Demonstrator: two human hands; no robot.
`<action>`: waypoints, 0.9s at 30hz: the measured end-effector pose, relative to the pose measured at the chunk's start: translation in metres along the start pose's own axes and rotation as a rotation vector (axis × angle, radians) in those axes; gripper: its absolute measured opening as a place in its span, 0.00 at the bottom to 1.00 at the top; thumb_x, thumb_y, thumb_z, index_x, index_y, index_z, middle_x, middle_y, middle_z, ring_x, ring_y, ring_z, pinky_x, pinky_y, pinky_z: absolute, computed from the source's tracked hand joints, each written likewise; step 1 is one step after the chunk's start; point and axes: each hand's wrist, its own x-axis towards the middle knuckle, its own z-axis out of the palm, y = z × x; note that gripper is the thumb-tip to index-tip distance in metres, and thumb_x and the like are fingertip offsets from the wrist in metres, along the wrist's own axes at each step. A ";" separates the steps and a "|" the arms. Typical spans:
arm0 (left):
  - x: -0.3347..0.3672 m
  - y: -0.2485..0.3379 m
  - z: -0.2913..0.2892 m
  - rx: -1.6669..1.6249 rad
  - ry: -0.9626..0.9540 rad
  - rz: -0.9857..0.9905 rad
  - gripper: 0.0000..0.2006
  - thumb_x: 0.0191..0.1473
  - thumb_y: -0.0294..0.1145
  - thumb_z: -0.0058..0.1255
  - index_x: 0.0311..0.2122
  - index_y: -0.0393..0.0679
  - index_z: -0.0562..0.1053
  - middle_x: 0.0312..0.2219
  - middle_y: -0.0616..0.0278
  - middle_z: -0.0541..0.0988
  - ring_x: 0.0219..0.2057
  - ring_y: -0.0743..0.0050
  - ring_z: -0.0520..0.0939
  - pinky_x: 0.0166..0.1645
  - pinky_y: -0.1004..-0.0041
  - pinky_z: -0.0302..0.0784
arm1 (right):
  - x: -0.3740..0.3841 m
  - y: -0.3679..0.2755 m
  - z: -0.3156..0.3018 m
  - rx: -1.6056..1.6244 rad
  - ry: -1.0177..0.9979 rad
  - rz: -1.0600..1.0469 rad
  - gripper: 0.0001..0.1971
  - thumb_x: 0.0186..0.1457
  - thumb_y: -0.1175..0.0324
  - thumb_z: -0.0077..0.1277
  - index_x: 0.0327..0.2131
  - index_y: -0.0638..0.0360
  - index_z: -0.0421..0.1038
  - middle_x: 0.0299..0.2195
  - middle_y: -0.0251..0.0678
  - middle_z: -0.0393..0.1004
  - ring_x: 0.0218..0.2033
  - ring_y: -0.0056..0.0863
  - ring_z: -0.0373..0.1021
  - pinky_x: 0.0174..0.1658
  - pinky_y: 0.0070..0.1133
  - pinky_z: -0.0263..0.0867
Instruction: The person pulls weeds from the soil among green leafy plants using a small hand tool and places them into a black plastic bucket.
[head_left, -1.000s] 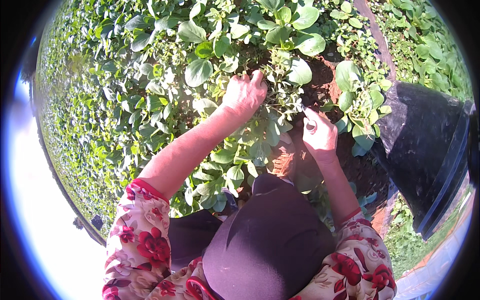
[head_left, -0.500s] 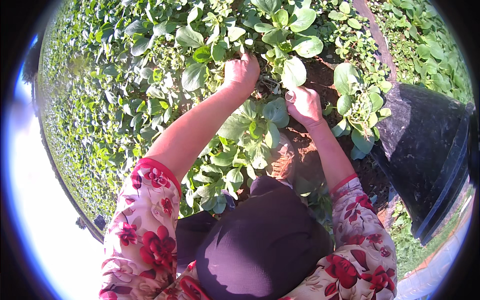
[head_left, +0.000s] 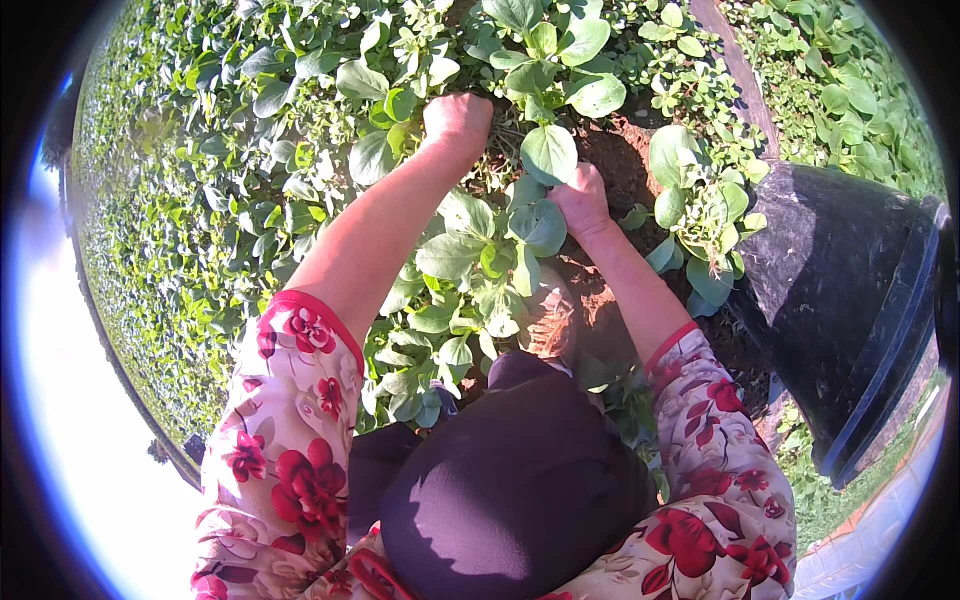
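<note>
My left hand (head_left: 460, 124) is closed in a fist low among the leafy plants, its fingertips hidden by foliage. Whatever it grips, perhaps stems, does not show. Close by to the right, my right hand (head_left: 582, 198) is also closed, at the edge of a broad pale-green leaf (head_left: 549, 155); what its fingers hold is hidden. Between my arms stands a broad-leaved green plant (head_left: 460, 245). Another tall leafy plant (head_left: 545, 75) rises just beyond my hands.
A large black plastic tub (head_left: 830, 290) lies tilted at the right. Beside it is a clump of leafy greens (head_left: 700, 210) on reddish soil (head_left: 622, 150). A dark strip (head_left: 740, 70) runs between the plant beds. Dense greenery (head_left: 200, 220) spreads across the left.
My left hand has shifted slightly left and is closed more tightly. The right has turned, and a small grey round thing seen at its fingers earlier no longer shows. The whole view has shifted slightly.
</note>
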 end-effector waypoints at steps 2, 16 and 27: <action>-0.007 0.002 -0.007 0.029 -0.023 -0.003 0.09 0.49 0.29 0.51 0.35 0.51 0.80 0.34 0.63 0.82 0.38 0.67 0.83 0.38 0.70 0.78 | -0.009 0.004 0.007 0.138 0.077 -0.008 0.11 0.37 0.68 0.56 0.28 0.59 0.73 0.24 0.41 0.74 0.26 0.42 0.72 0.30 0.32 0.69; -0.147 0.037 0.043 -0.209 0.085 0.167 0.13 0.43 0.36 0.56 0.37 0.50 0.73 0.32 0.60 0.75 0.29 0.62 0.81 0.31 0.66 0.78 | -0.055 -0.052 -0.126 0.392 -0.089 0.091 0.16 0.35 0.77 0.59 0.34 0.58 0.73 0.26 0.38 0.76 0.24 0.34 0.74 0.28 0.25 0.69; -0.141 0.022 0.024 -0.114 0.150 0.114 0.11 0.42 0.36 0.50 0.32 0.47 0.80 0.48 0.50 0.69 0.58 0.49 0.60 0.61 0.39 0.41 | -0.049 -0.056 -0.176 0.209 -0.270 -0.007 0.14 0.43 0.77 0.52 0.37 0.56 0.75 0.25 0.42 0.75 0.24 0.41 0.73 0.28 0.29 0.68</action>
